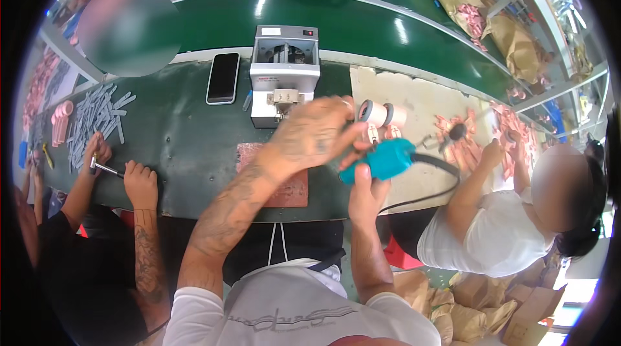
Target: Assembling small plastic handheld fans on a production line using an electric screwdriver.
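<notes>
R hand (366,185) clamped on teal power screwdriver (381,159), L hand (312,133) closed over its nose, pink-white part (380,114) just beyond grip; prob keep tool plumb, part steady w/ L fingers

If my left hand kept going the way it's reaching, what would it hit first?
Probably the pale pink round plastic part just past the left hand; its fingers already look close to or on it, though depth is unclear.
</notes>
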Action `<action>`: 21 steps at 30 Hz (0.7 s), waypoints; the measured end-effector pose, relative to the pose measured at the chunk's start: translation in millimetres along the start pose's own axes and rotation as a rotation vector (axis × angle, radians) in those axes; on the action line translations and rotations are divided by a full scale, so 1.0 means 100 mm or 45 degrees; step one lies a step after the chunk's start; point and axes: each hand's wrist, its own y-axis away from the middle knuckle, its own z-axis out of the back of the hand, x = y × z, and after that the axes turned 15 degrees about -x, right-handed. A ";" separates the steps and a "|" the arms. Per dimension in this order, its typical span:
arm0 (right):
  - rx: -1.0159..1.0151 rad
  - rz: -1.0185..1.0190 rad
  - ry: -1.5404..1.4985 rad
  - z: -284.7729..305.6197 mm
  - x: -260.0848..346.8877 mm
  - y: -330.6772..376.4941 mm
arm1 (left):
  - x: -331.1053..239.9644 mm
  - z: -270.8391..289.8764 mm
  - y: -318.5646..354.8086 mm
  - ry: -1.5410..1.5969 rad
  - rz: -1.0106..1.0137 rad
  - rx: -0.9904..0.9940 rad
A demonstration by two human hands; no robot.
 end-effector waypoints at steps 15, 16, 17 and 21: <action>-0.115 0.018 0.143 0.39 0.20 0.11 | -0.04 -0.49 0.25 -0.299 0.399 0.281; -0.104 0.034 0.063 0.33 0.17 0.08 | -0.02 -0.30 0.39 -0.185 0.321 0.160; -0.097 0.041 -0.011 0.29 0.16 0.07 | -0.04 -0.13 0.52 -0.069 0.248 0.044; 0.033 -0.112 -0.180 0.02 0.32 0.09 | -0.03 0.39 0.77 -0.113 0.297 0.045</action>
